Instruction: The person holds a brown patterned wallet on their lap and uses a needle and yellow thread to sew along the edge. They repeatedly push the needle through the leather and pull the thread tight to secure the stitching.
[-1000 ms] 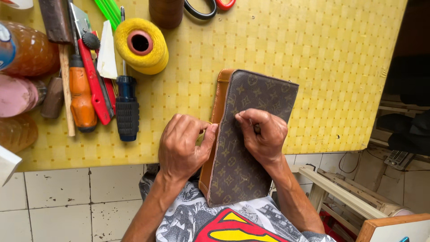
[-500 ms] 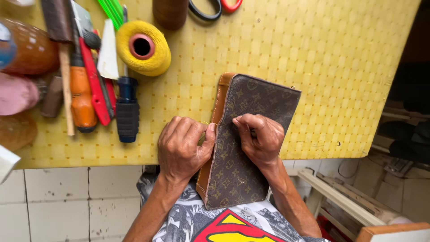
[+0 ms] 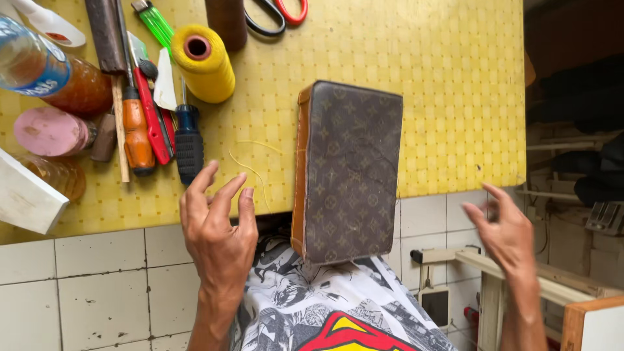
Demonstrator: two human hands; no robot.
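Observation:
A brown patterned leather case [image 3: 348, 172] with a tan edge lies on the yellow woven table mat [image 3: 429, 78], its near end overhanging the table edge above my lap. My left hand [image 3: 218, 231] hovers just left of the case, fingers spread, holding nothing. My right hand [image 3: 504, 234] is off to the right, past the table edge, also open and empty. A thin loose yellow thread [image 3: 257, 170] lies on the mat between my left hand and the case.
A yellow thread spool [image 3: 205, 64], screwdrivers [image 3: 188, 140], an orange-handled tool [image 3: 138, 133], a hammer, a bottle [image 3: 49, 75], a pink round block [image 3: 51, 130] and scissors [image 3: 276, 14] crowd the left and back. White tiles front the table; wooden furniture stands at right.
Both hands have lifted off the case and moved apart, the right one swinging far right. The case now lies free on the table edge.

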